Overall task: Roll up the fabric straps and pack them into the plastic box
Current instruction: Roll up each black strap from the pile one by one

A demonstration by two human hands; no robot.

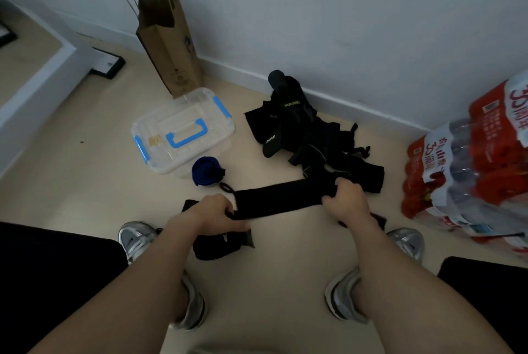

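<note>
A black fabric strap (274, 199) is stretched flat between my two hands above the floor. My left hand (217, 211) grips its left end and my right hand (347, 199) grips its right end. Its tail hangs under my left hand as a dark bundle (220, 245). A rolled blue strap (205, 171) lies on the floor beside the clear plastic box (183, 128), whose lid with blue latches and handle is closed. A heap of black straps (308, 131) lies by the wall behind my right hand.
A brown paper bag (168, 45) stands against the wall behind the box. A shrink-wrapped pack of water bottles (468, 171) sits at the right. My feet in grey shoes (137, 239) are on the beige floor. A white furniture edge (37, 73) runs at left.
</note>
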